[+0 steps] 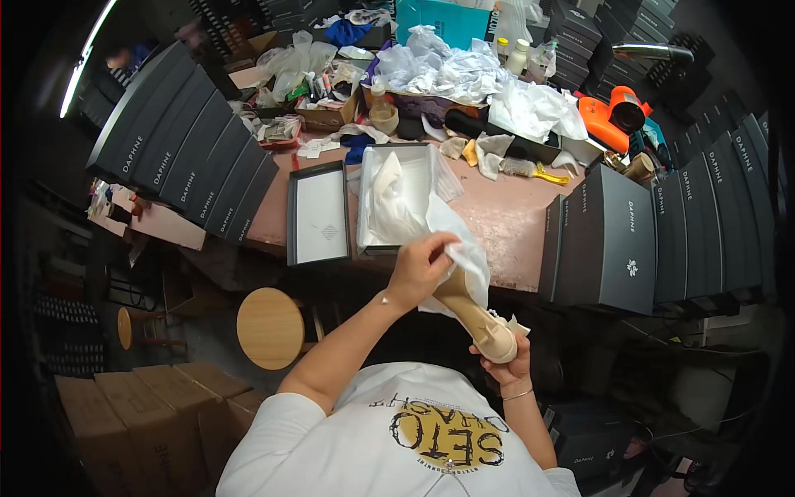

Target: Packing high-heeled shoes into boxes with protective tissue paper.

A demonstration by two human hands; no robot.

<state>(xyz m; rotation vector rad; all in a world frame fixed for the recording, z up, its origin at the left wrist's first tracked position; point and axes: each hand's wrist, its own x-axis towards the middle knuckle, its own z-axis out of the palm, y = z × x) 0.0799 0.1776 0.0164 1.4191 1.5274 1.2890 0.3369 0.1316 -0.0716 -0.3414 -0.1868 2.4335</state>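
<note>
My right hand grips a beige heeled shoe by its heel end, in front of the table's near edge. White tissue paper lies over the toe part of the shoe, and my left hand pinches it with closed fingers. Pale trim shows on the shoe's side, close to my right fingers. Just beyond my left hand is an open shoebox with white paper inside. A pale wrapped shape rests in it; what the paper covers is hidden. The box's lid lies beside it on the left, white inside up.
Stacked dark shoeboxes rise at the left, and more shoeboxes stand at the right. Crumpled paper, a yellow-handled brush and an orange heat-gun-like tool crowd the table's back. A round wooden stool and cartons stand lower left.
</note>
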